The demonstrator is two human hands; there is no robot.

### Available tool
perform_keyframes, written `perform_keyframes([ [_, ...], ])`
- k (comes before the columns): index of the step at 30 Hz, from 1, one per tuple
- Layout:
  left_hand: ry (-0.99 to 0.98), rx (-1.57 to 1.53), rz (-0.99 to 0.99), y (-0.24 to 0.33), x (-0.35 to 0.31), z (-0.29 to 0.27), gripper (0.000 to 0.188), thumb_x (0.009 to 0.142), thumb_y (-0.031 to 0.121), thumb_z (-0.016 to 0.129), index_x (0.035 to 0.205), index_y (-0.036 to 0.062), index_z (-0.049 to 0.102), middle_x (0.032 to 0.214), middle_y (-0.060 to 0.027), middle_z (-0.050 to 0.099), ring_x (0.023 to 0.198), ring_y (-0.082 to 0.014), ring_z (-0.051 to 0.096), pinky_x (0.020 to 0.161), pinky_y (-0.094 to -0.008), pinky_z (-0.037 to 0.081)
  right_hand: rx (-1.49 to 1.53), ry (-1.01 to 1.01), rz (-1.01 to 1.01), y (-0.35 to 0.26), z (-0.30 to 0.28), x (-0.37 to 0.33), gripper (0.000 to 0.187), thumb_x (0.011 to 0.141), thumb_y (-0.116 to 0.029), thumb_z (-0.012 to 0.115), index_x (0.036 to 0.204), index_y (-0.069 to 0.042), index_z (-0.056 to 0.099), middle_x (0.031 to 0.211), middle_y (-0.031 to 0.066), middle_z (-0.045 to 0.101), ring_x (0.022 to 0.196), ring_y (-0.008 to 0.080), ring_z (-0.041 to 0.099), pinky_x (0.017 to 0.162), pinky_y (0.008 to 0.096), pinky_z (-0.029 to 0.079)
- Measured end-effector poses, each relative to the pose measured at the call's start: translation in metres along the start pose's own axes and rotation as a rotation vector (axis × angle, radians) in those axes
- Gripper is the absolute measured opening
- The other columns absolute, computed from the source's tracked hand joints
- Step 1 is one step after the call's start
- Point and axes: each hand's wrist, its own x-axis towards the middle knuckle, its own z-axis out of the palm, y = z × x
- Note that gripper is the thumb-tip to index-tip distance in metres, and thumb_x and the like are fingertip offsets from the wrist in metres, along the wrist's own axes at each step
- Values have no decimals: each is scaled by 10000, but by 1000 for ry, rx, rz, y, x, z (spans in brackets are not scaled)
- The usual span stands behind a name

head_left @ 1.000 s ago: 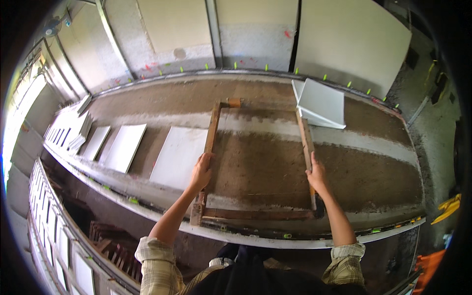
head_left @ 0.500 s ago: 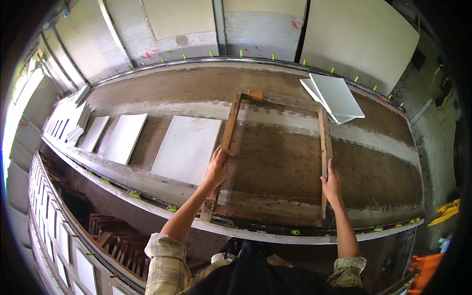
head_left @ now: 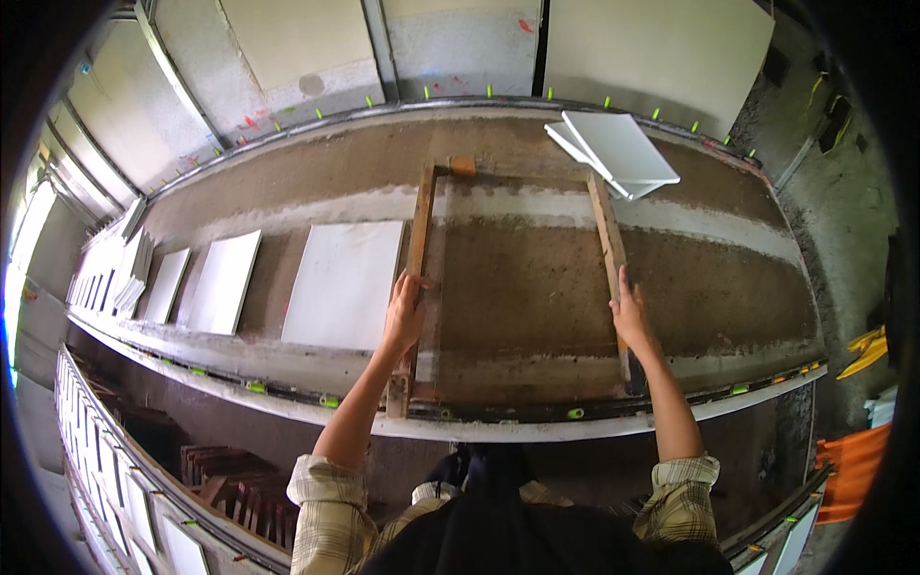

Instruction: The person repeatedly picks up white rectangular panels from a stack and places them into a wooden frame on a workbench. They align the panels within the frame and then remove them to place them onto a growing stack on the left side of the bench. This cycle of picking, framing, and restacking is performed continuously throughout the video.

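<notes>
A worn rectangular wooden frame point(head_left: 605, 228) lies on a long brown-stained table, its near end by the table's front rail. My left hand point(head_left: 405, 313) is closed around the frame's left bar, about midway along it. On the right bar, my right hand point(head_left: 630, 311) grips the wood with a finger stretched along it. Brown table surface shows through the middle of the frame; whether a thin mesh spans it I cannot tell. Just left of the frame lies a flat white panel point(head_left: 343, 286). Two overlapping white panels point(head_left: 623, 153) rest beyond the frame's far right corner.
More white panels point(head_left: 223, 283) lie to the left, with a stack point(head_left: 129, 273) at the far left end. Small green clips point(head_left: 575, 414) line both table rails point(head_left: 513, 430). A second table with white panels point(head_left: 139, 508) stands at lower left. Orange material point(head_left: 853, 474) is at right.
The whole view has shifted, so the table and frame appear higher and slightly left. Both hands keep their hold on the side bars, and the frame stays about where it was on the table.
</notes>
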Motion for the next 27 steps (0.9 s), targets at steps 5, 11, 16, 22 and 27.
perform_keyframes([
  [5, -17, 26, -42, 9, -2, -1, 300, 749, -71, 479, 1012, 73, 502, 1173, -183, 466, 1220, -399, 345, 952, -460, 364, -5, -57, 6, -2, -6, -5, 656, 927, -168, 442, 1436, -187, 29, 1368, 339, 219, 1213, 466, 349, 941, 500, 413],
  [11, -2, 1, -158, 43, -4, 22, 345, 759, -100, 421, 1015, 111, 517, 1313, -249, 345, 1194, -462, 351, 811, -504, 483, 67, -53, -4, 19, -22, -9, 625, 943, -140, 400, 1437, -219, 26, 1389, 327, 186, 1268, 475, 250, 981, 523, 348],
  [16, 14, 25, -42, 52, 1, 41, 398, 703, -126, 402, 1005, 104, 521, 1288, -338, 309, 1141, -534, 363, 763, -523, 471, -61, -67, 104, 27, -36, -14, 616, 946, -162, 387, 1437, -199, 16, 1381, 312, 214, 1268, 443, 276, 962, 511, 379],
  [22, -99, 71, -178, 62, 8, 33, 381, 707, -98, 438, 1013, 114, 521, 1357, -297, 236, 1074, -514, 431, 787, -498, 464, -5, -65, 3, 28, -38, -10, 624, 943, -176, 397, 1435, -181, 12, 1341, 348, 214, 1174, 499, 360, 885, 492, 447],
  [27, -142, 20, -242, 72, 11, 30, 328, 750, -109, 404, 959, 107, 537, 1354, -279, 246, 1134, -494, 399, 794, -505, 476, 58, -91, 41, 36, -33, -7, 646, 950, -194, 384, 1429, -244, -47, 1375, 371, 131, 1183, 525, 331, 854, 506, 463],
])
